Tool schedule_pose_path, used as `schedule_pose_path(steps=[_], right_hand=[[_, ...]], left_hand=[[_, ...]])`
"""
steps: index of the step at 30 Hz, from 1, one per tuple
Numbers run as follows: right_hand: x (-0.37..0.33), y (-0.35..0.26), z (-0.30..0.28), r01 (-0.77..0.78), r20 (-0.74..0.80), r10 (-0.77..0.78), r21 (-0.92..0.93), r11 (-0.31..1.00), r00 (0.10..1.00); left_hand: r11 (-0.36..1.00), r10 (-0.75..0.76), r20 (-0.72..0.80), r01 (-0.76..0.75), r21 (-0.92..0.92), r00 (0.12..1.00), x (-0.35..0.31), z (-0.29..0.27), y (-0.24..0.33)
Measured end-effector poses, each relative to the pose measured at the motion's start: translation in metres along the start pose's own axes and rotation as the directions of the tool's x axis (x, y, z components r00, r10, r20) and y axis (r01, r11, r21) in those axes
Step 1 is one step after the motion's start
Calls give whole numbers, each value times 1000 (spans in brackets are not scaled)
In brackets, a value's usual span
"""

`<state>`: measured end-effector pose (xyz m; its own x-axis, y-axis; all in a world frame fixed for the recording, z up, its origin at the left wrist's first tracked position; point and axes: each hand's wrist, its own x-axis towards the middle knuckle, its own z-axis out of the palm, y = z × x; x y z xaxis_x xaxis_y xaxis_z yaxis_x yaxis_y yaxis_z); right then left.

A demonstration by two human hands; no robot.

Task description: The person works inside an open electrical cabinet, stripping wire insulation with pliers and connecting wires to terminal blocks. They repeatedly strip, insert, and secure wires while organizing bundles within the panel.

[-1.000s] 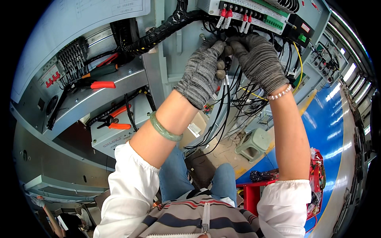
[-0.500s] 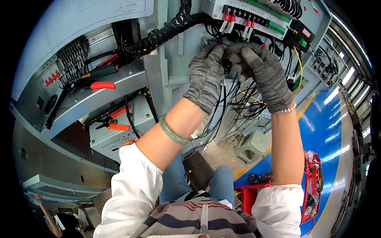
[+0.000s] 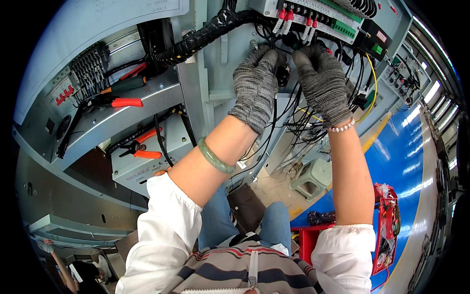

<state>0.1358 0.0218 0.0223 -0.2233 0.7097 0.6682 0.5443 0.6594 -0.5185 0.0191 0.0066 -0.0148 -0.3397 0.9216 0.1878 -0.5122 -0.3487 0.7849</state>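
Observation:
Both my hands wear grey knitted gloves and work among black wires under the terminal block (image 3: pixel 313 22) of an electrical cabinet. My left hand (image 3: pixel 255 84) is closed, thumb and fingers pinched on black wires (image 3: pixel 272 43) that come down from the block. To its right, my right hand (image 3: pixel 322 81) is curled shut close below the block; its fingertips are partly hidden, so what they hold does not show. A small black part (image 3: pixel 283 76) sits in the gap between the hands. Loose black wires (image 3: pixel 296 117) hang beneath them. White-sleeved, red-ended leads (image 3: pixel 284 20) plug into the block.
A thick wrapped cable harness (image 3: pixel 200 46) crosses at upper left. Orange-handled pliers (image 3: pixel 125 102) and a screwdriver (image 3: pixel 128 86) lie on a metal ledge; more orange-handled pliers (image 3: pixel 147 154) rest on a box below. A green stool (image 3: pixel 311 179) and a red cart (image 3: pixel 386 230) stand lower right.
My hands have moved apart from nearly touching. The right hand's spread fingers have curled in, and it has risen slightly toward the block. My left hand stays at the wires.

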Motion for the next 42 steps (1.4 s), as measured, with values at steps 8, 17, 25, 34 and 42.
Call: schedule_pose_path(steps=[8, 17, 25, 34, 42], right_hand=[[0, 5, -3, 57, 3, -58, 61, 996, 998], [-1, -1, 0, 38, -5, -38, -12, 999, 999], [-1, -15, 27, 95, -217, -155, -265, 960, 964], [-6, -11, 38, 218, -327, -348, -374, 902, 879], [4, -18, 29, 220, -33, -288, -562, 797, 957]], left_hand=[[999, 15, 20, -14, -40, 1000, 0, 1, -2], [999, 34, -14, -35, -18, 999, 1, 2, -2], [960, 252, -63, -242, 142, 966, 6, 5, -10], [949, 292, -65, -280, 144, 954, 10, 4, -17], [954, 234, -118, -204, 220, 965, 4, 9, -11]])
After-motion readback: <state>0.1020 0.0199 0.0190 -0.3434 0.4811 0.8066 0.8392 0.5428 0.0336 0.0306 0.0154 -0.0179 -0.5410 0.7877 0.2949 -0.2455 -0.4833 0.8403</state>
